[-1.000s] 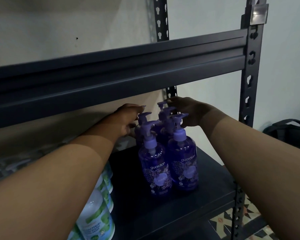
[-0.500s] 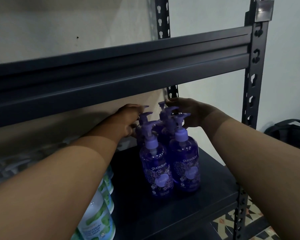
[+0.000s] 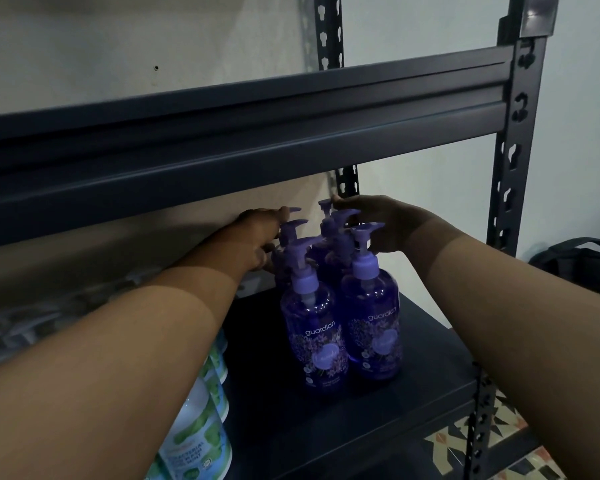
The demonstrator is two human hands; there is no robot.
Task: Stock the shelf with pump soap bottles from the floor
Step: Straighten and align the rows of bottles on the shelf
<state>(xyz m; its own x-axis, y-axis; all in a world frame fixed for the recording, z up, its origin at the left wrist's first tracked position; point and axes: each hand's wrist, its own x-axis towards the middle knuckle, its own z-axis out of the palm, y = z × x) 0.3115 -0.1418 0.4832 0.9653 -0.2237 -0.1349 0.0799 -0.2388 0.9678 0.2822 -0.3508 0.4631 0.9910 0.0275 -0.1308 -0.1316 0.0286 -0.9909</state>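
Several purple pump soap bottles stand in two rows on the dark metal shelf [image 3: 413, 393]. The front left bottle [image 3: 314, 337] and front right bottle [image 3: 374, 327] stand free, labels facing me. My left hand [image 3: 257, 237] reaches in from the left, its fingers curled round the neck of the rear left bottle [image 3: 286, 237]. From the right, my right hand [image 3: 385, 223] curls over the pump tops of the rear right bottles [image 3: 326, 220]. The bodies of the rear bottles are mostly hidden behind the front pair.
White and green bottles [image 3: 201, 441] stand at the shelf's left, partly under my left forearm. The upper shelf beam [image 3: 257, 133] hangs low over the hands. An upright post [image 3: 506, 202] bounds the right side. A dark bag [image 3: 582, 268] and patterned floor tiles [image 3: 499, 445] lie beyond.
Both hands stay at the rear bottles with almost no movement. The view has shifted slightly.
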